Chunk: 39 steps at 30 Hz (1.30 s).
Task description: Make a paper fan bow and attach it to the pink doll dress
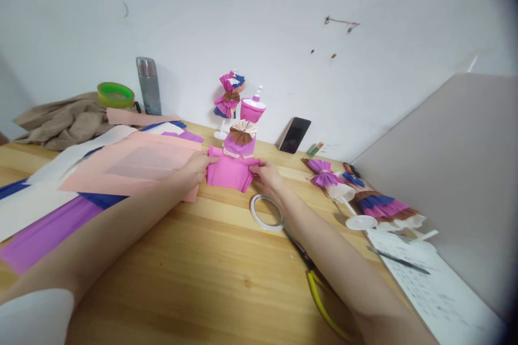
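Between my hands a bright pink piece of crepe paper [230,173] is stretched out, its lower edge hanging free. My left hand [199,166] pinches its left side, and my right hand [265,172] pinches the upper right corner. Right behind the paper stands a small dress form [251,110] with a pink top, a brown-and-cream pleated rosette [243,132] at its waist and a pink skirt part; its base is hidden. A second dress form [230,97] in magenta and blue pleats stands behind it. Near my right wrist lies a roll of white tape [267,212].
Yellow-handled scissors [319,302] lie partly under my right forearm. Coloured paper sheets [121,164] cover the left side. At the back are a flask [149,86], green tape [116,95] and a phone [295,135]. Dressed forms [380,205] lie at right, above a paper sheet with a pen [399,260].
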Each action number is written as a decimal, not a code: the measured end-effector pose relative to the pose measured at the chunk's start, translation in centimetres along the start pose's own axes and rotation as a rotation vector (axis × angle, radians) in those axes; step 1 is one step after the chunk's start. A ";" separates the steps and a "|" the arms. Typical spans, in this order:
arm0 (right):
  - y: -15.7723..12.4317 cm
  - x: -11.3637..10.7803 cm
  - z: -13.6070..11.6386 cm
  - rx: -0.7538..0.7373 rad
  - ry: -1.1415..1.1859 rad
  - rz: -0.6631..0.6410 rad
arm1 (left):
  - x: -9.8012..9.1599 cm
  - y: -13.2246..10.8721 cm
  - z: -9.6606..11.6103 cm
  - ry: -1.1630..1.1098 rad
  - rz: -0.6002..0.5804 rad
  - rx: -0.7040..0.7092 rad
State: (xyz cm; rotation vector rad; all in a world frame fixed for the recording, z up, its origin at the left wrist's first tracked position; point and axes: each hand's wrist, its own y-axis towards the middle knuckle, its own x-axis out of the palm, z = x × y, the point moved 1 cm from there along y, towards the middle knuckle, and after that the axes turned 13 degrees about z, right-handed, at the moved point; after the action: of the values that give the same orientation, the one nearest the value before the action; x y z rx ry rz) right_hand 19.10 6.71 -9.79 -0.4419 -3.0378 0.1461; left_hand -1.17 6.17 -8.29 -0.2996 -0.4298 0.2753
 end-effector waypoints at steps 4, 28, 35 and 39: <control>0.1 0.0 0.0 0.024 -0.006 0.014 | -0.1 0.5 -0.2 0.003 0.011 -0.005; -0.5 -0.7 -0.5 -0.001 0.037 -0.024 | -0.2 -0.1 0.3 -0.007 -0.082 0.044; -0.7 -0.9 -0.6 0.012 0.038 -0.033 | -0.2 -0.5 0.3 0.032 -0.076 0.035; -0.8 -0.9 -0.5 0.016 0.033 -0.030 | -0.1 -0.7 0.4 0.061 -0.059 0.042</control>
State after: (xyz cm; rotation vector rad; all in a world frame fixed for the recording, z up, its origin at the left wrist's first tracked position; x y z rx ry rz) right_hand 19.77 5.71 -9.25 -0.3935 -3.0071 0.1605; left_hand -1.28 5.61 -7.72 -0.2531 -0.3714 0.2163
